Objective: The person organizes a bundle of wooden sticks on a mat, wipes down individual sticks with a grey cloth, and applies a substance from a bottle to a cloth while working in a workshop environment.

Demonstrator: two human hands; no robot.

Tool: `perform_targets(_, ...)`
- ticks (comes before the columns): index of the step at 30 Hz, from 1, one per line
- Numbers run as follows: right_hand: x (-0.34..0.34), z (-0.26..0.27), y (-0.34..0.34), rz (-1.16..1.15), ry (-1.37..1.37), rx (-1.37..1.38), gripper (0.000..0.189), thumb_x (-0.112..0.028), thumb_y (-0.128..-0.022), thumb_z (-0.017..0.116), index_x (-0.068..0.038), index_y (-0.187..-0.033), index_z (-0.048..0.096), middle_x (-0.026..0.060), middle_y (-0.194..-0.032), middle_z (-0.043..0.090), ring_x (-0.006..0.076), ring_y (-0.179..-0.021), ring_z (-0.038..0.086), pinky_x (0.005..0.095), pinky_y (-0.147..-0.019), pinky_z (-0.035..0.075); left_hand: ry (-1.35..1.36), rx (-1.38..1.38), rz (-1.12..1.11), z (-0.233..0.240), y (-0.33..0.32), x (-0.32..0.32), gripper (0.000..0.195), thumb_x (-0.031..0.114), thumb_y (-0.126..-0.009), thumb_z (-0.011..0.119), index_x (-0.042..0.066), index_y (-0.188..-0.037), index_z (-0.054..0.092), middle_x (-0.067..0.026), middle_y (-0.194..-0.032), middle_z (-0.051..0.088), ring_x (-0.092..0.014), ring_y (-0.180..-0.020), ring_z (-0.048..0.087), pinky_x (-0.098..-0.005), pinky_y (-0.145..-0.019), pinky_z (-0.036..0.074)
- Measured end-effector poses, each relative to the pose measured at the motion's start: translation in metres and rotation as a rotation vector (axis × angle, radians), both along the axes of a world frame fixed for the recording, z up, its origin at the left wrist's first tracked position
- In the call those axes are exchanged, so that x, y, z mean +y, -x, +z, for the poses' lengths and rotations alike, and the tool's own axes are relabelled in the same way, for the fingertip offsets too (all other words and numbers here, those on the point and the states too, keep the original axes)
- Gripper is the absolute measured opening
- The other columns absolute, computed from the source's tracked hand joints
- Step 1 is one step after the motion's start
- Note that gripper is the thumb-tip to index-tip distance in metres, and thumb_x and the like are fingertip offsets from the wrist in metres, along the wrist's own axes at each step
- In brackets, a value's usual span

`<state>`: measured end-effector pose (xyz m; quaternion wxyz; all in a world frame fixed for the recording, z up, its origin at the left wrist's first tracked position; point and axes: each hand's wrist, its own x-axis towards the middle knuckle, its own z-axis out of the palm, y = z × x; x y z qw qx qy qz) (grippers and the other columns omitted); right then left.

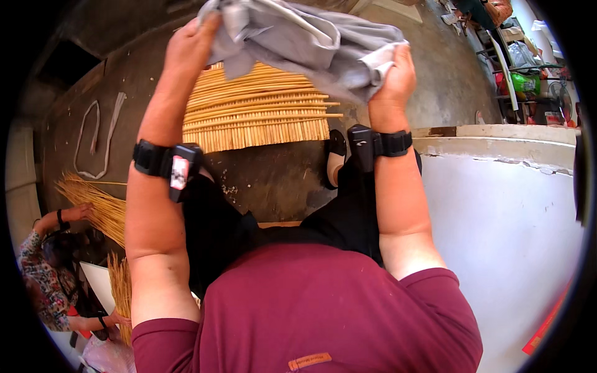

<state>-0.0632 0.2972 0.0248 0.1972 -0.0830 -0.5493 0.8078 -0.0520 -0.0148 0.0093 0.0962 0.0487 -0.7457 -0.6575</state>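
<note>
Between my two raised hands hangs a crumpled grey cloth (298, 42), partly blurred and cut off by the top edge of the view. My left hand (189, 44) grips its left end. At the right end, my right hand (396, 77) has the fabric bunched in its fingers. Below the cloth, on the floor, lies a mat of straw-coloured stalks (261, 112), laid in crossing layers. Its far part is hidden behind the cloth. Two stalks stick out past the mat's right edge.
At left, a co-worker's hands (81, 210) are at bundles of thin dry stalks (105, 212). A pale cord (108, 140) lies looped on the concrete floor (280, 186). A white-topped low wall (503, 140) runs along my right. Shelves with bags (524, 81) and a seated person (496, 11) are at upper right.
</note>
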Motion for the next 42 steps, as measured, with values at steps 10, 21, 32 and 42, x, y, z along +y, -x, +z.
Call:
perform_targets(10,0.077,0.004,-0.006,0.598,0.577,0.275,0.047,-0.046,-0.098,0.040,-0.008,-0.122,0.052,0.0106,-0.110,0.061,0.0289,-0.104,0.059,0.0449,-0.094,0.046,0.507,-0.508,-0.517,0.011,-0.036,-0.065,0.032,0.026,-0.089,0.064,0.000,-0.108,0.066,-0.0035,-0.085,0.067,-0.010,-0.074,0.057,-0.0309,-0.066,0.049)
perform_targets(21,0.028,0.064,-0.077,0.798,0.388,0.149,0.051,-0.049,-0.096,0.042,-0.004,-0.117,0.054,0.0119,-0.110,0.062,0.0263,-0.101,0.060,0.0416,-0.089,0.048,-0.130,-0.347,-1.032,-0.020,-0.047,0.120,0.086,0.045,-0.077,0.055,0.006,-0.147,0.023,-0.0235,-0.144,0.035,-0.032,-0.133,0.037,-0.0407,-0.106,0.034)
perform_targets(32,0.055,0.044,-0.033,0.512,0.480,-0.059,0.053,-0.049,-0.097,0.042,-0.002,-0.120,0.053,0.0136,-0.113,0.062,0.0263,-0.103,0.060,0.0411,-0.089,0.048,-0.853,-0.440,-0.997,-0.003,-0.030,0.168,0.061,0.014,-0.081,0.070,0.000,-0.133,0.043,-0.0088,-0.124,0.057,-0.015,-0.109,0.057,-0.0313,-0.093,0.047)
perform_targets(42,0.022,0.014,-0.028,0.804,0.407,-0.466,0.043,-0.029,-0.097,0.047,0.004,-0.125,0.049,0.0165,-0.121,0.059,0.0242,-0.107,0.060,0.0370,-0.094,0.048,-1.115,-0.223,-0.647,0.021,-0.005,0.091,0.048,0.037,-0.101,0.036,0.001,-0.131,0.046,-0.0112,-0.126,0.057,-0.022,-0.116,0.054,-0.0372,-0.099,0.044)
